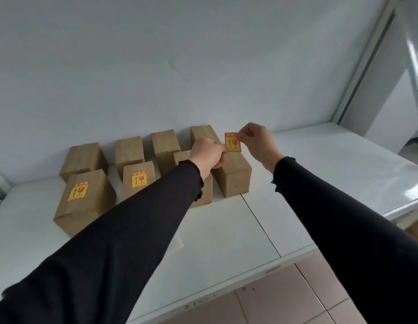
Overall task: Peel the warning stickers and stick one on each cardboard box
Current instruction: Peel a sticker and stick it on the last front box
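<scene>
Several brown cardboard boxes stand in two rows on a white table (226, 230). The front left box (86, 206) and the box beside it (139, 181) each carry a yellow and red warning sticker on top. My right hand (257, 143) pinches the top right corner of another warning sticker (232, 141). My left hand (209, 155) pinches its lower left edge. The sticker hangs just above the long rightmost box (233, 176). My left arm hides much of the front box (203, 190) under it. The three back boxes (129, 149) show bare tops.
A white wall rises right behind the boxes. The table runs on to the right under a glossy clear sheet (367, 164). A window frame (367, 66) stands at the far right. Pink floor tiles (285, 300) lie below the table's front edge.
</scene>
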`<state>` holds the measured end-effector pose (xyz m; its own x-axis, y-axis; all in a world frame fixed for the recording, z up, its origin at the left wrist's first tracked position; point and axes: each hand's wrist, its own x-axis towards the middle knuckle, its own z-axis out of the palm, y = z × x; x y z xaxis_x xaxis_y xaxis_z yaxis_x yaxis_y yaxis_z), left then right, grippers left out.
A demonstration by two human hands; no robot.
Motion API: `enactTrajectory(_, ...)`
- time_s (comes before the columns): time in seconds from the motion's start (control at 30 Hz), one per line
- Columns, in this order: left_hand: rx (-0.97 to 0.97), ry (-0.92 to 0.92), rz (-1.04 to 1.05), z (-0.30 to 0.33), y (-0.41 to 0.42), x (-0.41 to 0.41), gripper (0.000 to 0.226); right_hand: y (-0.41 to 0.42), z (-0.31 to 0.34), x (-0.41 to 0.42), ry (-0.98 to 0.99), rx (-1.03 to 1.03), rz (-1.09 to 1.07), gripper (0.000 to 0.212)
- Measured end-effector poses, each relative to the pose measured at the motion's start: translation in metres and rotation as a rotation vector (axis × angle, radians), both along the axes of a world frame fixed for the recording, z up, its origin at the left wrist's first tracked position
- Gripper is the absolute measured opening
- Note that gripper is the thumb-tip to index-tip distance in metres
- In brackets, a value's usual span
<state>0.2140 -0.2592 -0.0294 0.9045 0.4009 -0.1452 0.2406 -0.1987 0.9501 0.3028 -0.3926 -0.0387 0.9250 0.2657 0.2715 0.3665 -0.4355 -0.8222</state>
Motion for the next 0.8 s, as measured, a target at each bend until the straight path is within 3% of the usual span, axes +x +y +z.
enactTrajectory(0.17,-0.024,0.087,0.035,-0.017,-0.002,0.033,0.005,0.005,-0.021,0.029,-0.011,-0.162,-0.007,0.014)
enactTrajectory(0.37,0.044,0.175,0.037,-0.033,-0.007,0.048,0.017,0.014,-0.041,0.04,-0.061,-0.3,-0.008,0.014)
enactTrajectory(0.8,0.112,0.217,0.051,-0.046,-0.008,0.058,0.031,0.015,-0.055,0.044,-0.12,-0.34,-0.04,0.014)
